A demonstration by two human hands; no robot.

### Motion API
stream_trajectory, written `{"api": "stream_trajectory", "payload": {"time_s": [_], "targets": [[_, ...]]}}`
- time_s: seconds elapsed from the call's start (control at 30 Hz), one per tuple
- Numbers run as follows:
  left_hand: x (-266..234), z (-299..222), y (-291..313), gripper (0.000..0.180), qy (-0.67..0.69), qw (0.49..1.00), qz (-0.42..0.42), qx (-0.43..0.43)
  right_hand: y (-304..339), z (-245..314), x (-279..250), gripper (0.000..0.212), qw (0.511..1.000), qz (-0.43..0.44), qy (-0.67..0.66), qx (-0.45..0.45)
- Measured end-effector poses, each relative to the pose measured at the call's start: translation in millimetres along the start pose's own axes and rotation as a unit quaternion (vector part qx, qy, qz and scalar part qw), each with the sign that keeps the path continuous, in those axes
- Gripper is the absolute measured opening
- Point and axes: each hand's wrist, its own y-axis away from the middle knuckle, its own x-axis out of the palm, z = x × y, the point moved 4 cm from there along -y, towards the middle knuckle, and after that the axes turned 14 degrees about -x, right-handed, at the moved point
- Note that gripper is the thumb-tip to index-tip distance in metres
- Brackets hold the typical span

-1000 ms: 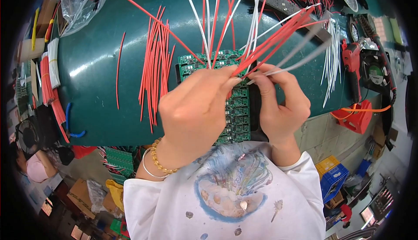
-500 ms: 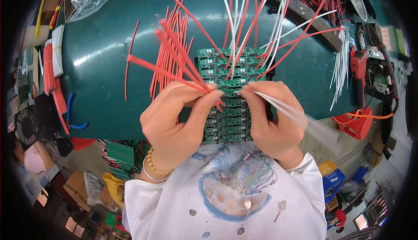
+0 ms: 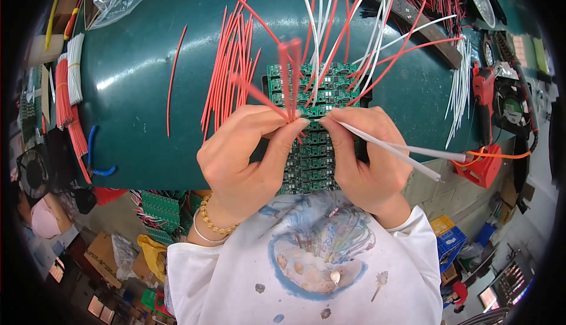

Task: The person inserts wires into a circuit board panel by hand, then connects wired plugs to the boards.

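A panel of green circuit boards [image 3: 309,154] lies in front of me, partly covered by my hands. My left hand [image 3: 247,148] pinches several red wires [image 3: 287,77] over the left side of the panel, their far ends blurred. Opposite it, my right hand [image 3: 368,148] holds white wires [image 3: 407,155] between thumb and fingers, the long ends trailing to the right. Both sets of fingertips are close together above the boards; the exact wire tips there are hard to make out. Red and white wires [image 3: 318,24] rise from the upper rows of the panel.
Loose red wires [image 3: 230,71] lie left of the panel, with bundled red wires [image 3: 63,95] and blue-handled pliers [image 3: 92,154] further left. White wires [image 3: 458,98] hang together at the right, near a red tool [image 3: 484,98]. A grey bar [image 3: 413,27] lies at upper right.
The red wires in my left hand have swung upright and rightward. My left hand has shifted slightly right, and the white wires in my right hand have swung and spread apart.
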Motion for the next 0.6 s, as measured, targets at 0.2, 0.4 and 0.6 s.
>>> {"api": "stream_trajectory", "payload": {"time_s": [0.2,0.4,0.6], "targets": [[1,-2,-3,0.013,-0.019,0.999,0.021,0.034,3,0,2,0.025,1.000,-0.001,0.000,-0.005],[2,1,-2,0.014,-0.003,0.999,0.031,-0.014,3,0,0,0.026,1.000,-0.005,-0.008,0.004],[-8,4,6,0.007,0.166,0.973,-0.013,-0.157,-4,-3,-3,0.028,0.999,0.020,-0.008,0.036]]}}
